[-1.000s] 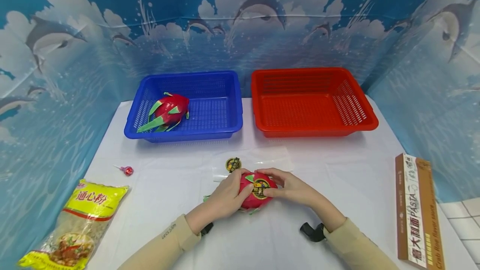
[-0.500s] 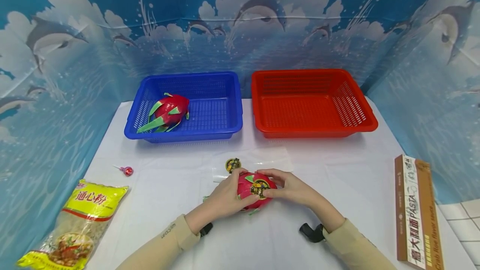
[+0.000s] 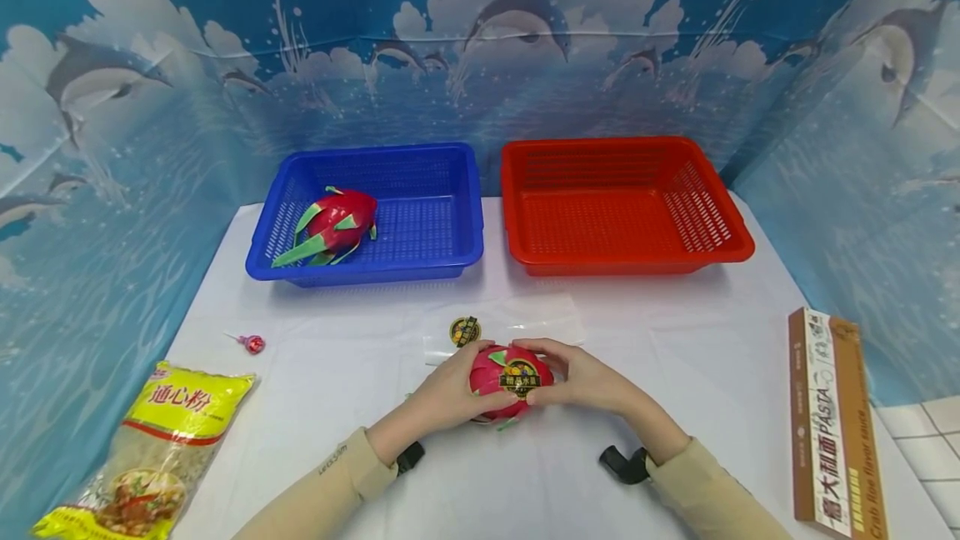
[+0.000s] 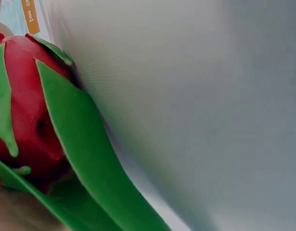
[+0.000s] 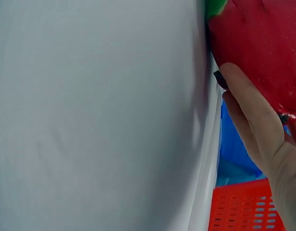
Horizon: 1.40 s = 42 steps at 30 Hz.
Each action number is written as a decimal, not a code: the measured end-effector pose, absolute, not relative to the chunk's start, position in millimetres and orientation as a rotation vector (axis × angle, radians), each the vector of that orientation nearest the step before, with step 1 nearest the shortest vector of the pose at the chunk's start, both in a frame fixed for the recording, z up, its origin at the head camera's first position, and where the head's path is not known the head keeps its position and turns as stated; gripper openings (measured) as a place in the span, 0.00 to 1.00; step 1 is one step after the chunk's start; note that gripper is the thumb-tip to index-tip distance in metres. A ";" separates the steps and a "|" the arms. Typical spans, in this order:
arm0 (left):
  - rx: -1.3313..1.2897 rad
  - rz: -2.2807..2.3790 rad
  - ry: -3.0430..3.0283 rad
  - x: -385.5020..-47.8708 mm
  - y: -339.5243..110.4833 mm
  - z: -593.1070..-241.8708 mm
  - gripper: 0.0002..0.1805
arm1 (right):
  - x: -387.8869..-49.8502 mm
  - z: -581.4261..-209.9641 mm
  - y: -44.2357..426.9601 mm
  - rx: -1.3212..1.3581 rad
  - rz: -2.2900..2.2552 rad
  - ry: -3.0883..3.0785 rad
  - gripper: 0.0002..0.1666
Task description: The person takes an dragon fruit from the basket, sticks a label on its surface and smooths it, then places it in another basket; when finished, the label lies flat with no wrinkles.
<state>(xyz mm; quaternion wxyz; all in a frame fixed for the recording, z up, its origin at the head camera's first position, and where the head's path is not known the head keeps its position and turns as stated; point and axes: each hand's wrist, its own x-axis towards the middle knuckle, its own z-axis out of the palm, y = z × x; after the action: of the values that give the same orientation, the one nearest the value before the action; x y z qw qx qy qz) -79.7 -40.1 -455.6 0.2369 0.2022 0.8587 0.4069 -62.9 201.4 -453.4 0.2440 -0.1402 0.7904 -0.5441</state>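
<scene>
A red dragon fruit [image 3: 487, 371] with green leaf tips lies on the white table between both hands. On its right part sits a round black and gold sticker [image 3: 520, 379]. The left hand [image 3: 442, 394] grips the fruit's left side, thumb across its front near the sticker. From the right, the right hand [image 3: 588, 379] holds the other end, its thumb at the sticker's lower edge. In the left wrist view the fruit [image 4: 30, 101] shows long green leaves; in the right wrist view the right hand's fingers [image 5: 256, 110] lie against the red skin [image 5: 263, 53].
Behind stand a blue basket [image 3: 442, 265] holding another dragon fruit [image 3: 341, 219], and a red basket [image 3: 637, 265]. A clear strip with a sticker [image 3: 465, 331] lies behind the hands. Left are a lollipop [image 3: 255, 344] and a pasta bag [image 3: 161, 432]; right, a pasta box [image 3: 836, 423].
The left thumb has moved down from the sticker's upper left to its lower left, leaving more of the sticker visible. The right hand has barely moved, and both hands still hold the fruit.
</scene>
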 end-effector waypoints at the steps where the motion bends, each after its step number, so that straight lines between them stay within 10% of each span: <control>1: 0.551 1.113 2.353 -79.4 -40.3 -455.7 0.46 | -62.7 -454.2 201.1 -0.374 -1.480 2.166 0.42; 21: 0.490 1.105 2.325 -80.1 -39.7 -450.9 0.51 | -79.6 -401.3 271.0 -0.364 -1.522 2.407 0.32; 30: 0.504 1.093 2.291 -80.1 -43.5 -450.9 0.54 | -103.1 -363.9 368.1 0.146 -2.271 2.298 0.19; 42: 0.532 1.036 2.306 -82.2 -43.4 -448.0 0.55 | -137.5 -370.2 434.5 1.021 -1.845 2.553 0.39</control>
<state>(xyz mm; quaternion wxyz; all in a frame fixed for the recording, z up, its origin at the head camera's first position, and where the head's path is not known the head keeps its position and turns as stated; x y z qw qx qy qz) -82.2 -43.4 -448.0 0.2757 0.1979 0.8580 0.3854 -137.5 434.5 -370.2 -0.0845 0.3072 0.7682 -0.5552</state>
